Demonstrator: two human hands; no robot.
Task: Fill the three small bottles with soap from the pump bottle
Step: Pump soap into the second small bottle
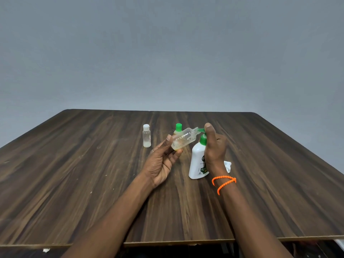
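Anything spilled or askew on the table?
No spill visible. The open small bottle is tilted on purpose, held in the left hand at the pump nozzle. Crumpled white scrap behind the right hand.

Tilting in the left hand's (161,161) pinch: an uncapped clear plastic small bottle (183,139), neck meeting the green nozzle of the white pump bottle (197,162). Standing beyond the grip: green-capped small bottle (178,128); farther left, white-capped clear bottle (146,135).
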